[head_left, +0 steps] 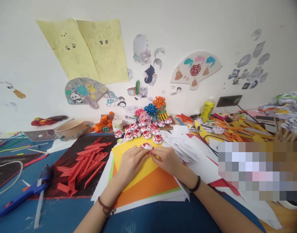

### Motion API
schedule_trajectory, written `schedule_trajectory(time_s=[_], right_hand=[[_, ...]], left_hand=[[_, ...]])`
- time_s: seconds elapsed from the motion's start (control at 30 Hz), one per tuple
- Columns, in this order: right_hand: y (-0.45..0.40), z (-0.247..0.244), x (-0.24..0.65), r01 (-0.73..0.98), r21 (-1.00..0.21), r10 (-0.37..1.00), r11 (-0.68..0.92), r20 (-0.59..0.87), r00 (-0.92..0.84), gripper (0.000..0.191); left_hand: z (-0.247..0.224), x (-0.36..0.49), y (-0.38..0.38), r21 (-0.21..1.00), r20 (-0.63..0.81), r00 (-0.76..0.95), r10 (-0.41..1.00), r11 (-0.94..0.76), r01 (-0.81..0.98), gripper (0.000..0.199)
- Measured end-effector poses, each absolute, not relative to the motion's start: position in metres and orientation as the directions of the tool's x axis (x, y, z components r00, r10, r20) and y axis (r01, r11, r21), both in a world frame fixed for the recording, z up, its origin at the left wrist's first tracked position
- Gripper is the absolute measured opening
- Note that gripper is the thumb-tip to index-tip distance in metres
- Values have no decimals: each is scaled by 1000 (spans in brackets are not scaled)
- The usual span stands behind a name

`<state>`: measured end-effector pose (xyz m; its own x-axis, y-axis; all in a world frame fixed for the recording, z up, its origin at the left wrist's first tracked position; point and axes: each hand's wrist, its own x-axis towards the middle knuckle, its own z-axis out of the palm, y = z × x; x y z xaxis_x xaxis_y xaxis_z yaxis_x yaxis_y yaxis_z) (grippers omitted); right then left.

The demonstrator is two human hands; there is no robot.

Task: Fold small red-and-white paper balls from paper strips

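Between my fingertips is a small red and white paper flower [146, 146], held above a stack of coloured paper [143, 184] in yellow, orange and white. My left hand [131, 161] grips the flower's left side, its fingers closed. From the right, my right hand [166, 160] pinches the same flower near its lower edge. The fingers partly hide its underside. Several similar red and white paper flowers [146, 134] sit just behind my hands. Folded red paper strips [84, 165] lie in a pile on a dark mat to the left.
A blue glue gun [24, 197] with a glue stick lies at the left. Folded white paper pieces [179, 147] spread on the right, near a black cable [208, 144]. Along the wall stand a tape roll [70, 127], a yellow bottle [207, 109] and orange flowers [103, 124].
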<state>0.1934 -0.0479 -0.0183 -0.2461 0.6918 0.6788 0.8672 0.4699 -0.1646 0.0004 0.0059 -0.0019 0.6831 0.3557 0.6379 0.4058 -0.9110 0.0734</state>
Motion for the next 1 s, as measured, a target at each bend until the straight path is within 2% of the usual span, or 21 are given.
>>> schedule_trajectory(time_s=[0.33, 0.67, 0.8, 1.0], right_hand=[[-50, -17, 193, 869, -185, 718, 459, 654, -239, 14], [-51, -14, 196, 884, -133, 723, 449, 636, -271, 22], [-51, -16, 195, 886, -102, 704, 452, 650, -285, 23], [-51, -17, 194, 887, -89, 692, 453, 663, -287, 23]], left_hand=[[-2, 1, 6, 4, 686, 666, 294, -916, 401, 17], [-2, -2, 10, -107, 662, 722, 200, -929, 355, 22], [-4, 4, 5, -143, 672, 705, 226, -895, 423, 18], [-8, 12, -1, -135, 700, 653, 288, -845, 518, 11]])
